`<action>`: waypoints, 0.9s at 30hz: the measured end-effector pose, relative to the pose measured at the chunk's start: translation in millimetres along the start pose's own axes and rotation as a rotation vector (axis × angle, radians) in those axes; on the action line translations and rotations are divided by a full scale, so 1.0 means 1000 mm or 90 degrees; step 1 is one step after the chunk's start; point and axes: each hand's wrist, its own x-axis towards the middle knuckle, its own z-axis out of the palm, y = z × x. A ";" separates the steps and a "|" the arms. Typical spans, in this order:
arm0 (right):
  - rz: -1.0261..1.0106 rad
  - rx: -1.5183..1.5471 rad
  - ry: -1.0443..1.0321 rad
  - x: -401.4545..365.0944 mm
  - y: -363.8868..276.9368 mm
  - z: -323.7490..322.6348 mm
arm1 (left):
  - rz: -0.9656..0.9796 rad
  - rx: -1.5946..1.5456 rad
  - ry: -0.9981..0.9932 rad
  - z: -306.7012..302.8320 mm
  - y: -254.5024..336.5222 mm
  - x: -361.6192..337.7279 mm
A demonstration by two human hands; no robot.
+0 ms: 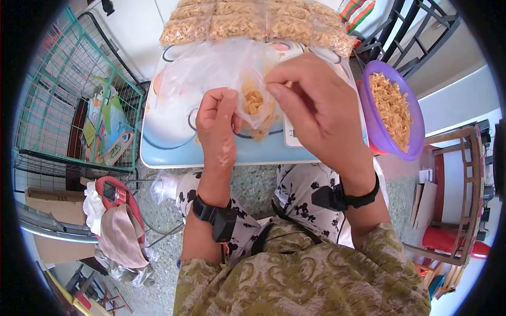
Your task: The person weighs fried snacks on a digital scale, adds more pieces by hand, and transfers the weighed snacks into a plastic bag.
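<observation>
My left hand grips the left edge of a clear plastic bag between thumb and fingers. Its mouth gapes toward me, and yellowish dried flakes show inside. On the other side of the opening, my right hand is closed in a pinch, thumb and forefinger at the bag's right rim. Beneath the right hand, a white device with buttons lies partly hidden on the table. A heap of thin clear plastic bags is spread just behind my left hand.
Filled bags of flakes stand in rows along the table's far side. To the right, a purple basin holds more loose flakes. A green wire cage is at the left, near a red stool bearing a phone and a cloth.
</observation>
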 end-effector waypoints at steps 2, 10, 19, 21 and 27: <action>-0.049 -0.043 -0.043 0.003 0.004 0.008 | 0.049 0.014 -0.021 0.001 0.000 -0.001; -0.042 -0.282 -0.214 -0.007 0.032 0.028 | 0.084 0.017 0.011 -0.004 0.003 0.005; 0.175 0.197 -0.058 0.003 0.032 0.013 | 0.096 0.020 0.013 -0.003 0.005 0.006; 0.369 0.415 -0.050 0.011 0.027 -0.006 | 0.096 0.009 0.025 -0.003 0.006 0.007; 0.277 -0.071 -0.046 -0.005 0.074 -0.056 | 0.089 0.006 0.028 -0.006 0.004 0.006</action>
